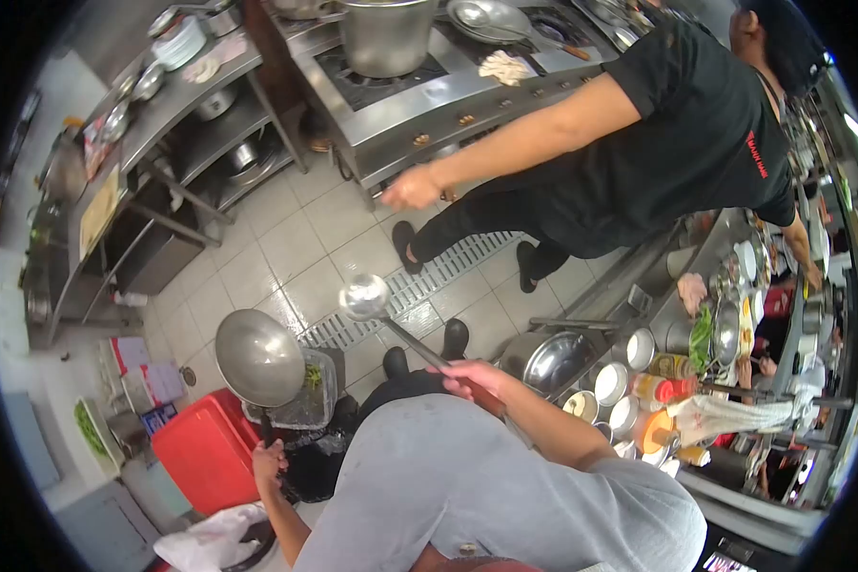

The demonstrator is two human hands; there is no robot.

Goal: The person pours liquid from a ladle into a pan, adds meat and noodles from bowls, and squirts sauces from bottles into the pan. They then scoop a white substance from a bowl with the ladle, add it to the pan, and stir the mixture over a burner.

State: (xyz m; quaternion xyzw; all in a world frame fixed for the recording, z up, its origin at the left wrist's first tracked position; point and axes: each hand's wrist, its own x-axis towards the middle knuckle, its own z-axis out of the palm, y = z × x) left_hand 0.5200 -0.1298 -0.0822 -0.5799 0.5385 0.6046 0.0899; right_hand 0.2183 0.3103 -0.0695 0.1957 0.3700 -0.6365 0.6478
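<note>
My left hand (269,461) is closed round the handle of a metal wok (259,357). The wok's bowl is tilted over a clear plastic tub (319,396) with bits of green in it. To the right, my right hand (474,377) grips the wooden end of a long ladle (364,297). The ladle's round metal bowl points away from me above the tiled floor, apart from the wok. Nothing shows clearly inside the wok or the ladle.
A co-worker (696,124) in black stands at the stove (467,95), one arm stretched across in front of me. A red bin (198,453) stands at my left. Shelves (195,148) rise at upper left. Sauce bottles (653,388) and bowls crowd the right counter. A drain grate (453,274) crosses the floor.
</note>
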